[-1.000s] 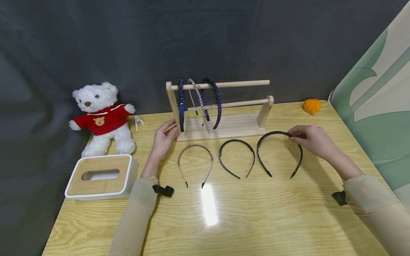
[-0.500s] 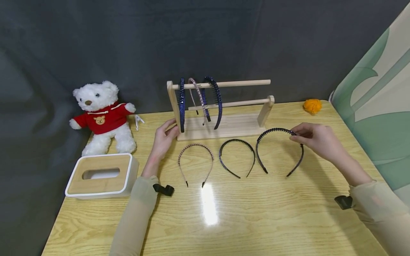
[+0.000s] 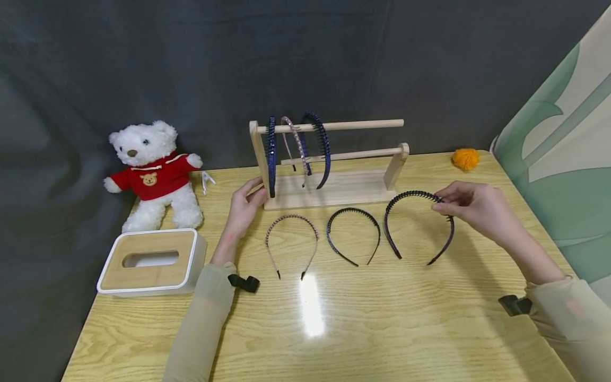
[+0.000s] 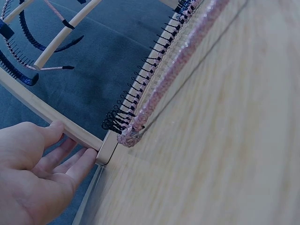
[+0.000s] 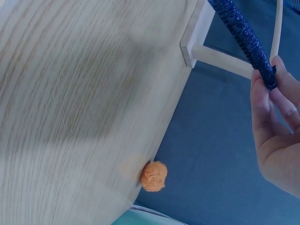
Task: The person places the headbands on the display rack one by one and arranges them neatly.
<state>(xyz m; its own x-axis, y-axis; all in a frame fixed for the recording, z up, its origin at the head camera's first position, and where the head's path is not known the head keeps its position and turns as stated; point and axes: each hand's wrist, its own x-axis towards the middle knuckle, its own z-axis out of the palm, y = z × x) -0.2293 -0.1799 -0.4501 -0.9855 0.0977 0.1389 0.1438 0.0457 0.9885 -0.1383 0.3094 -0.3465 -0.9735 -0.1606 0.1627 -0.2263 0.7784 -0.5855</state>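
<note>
My right hand [image 3: 477, 207] pinches a dark toothed headband [image 3: 413, 194] by the right side of its arch. In the right wrist view this headband [image 5: 243, 40] looks glittery blue, held between thumb and fingers. Its shadow falls on the table beneath. My left hand [image 3: 245, 207] grips the left upright of a wooden headband rack [image 3: 353, 187], thumb and fingers on either side. On its upper rod hang a blue headband [image 3: 271, 159], a pink one [image 3: 302, 154] and another dark blue one [image 3: 325, 146]. A thin pink headband [image 3: 291, 217] and a smaller dark headband [image 3: 353, 210] lie in front.
A white teddy bear [image 3: 157, 180] in a red sweater sits at the left, behind a tissue box [image 3: 195, 265] with a wooden lid. A small white clip-like piece [image 3: 206, 183] lies beside the bear. An orange pompom-like ball [image 3: 465, 158] sits at the back right.
My right hand has risen slightly and shifted right, lifting the dark headband with it. The rightmost headband on the rack has swung a little. My left hand stays at the upright.
</note>
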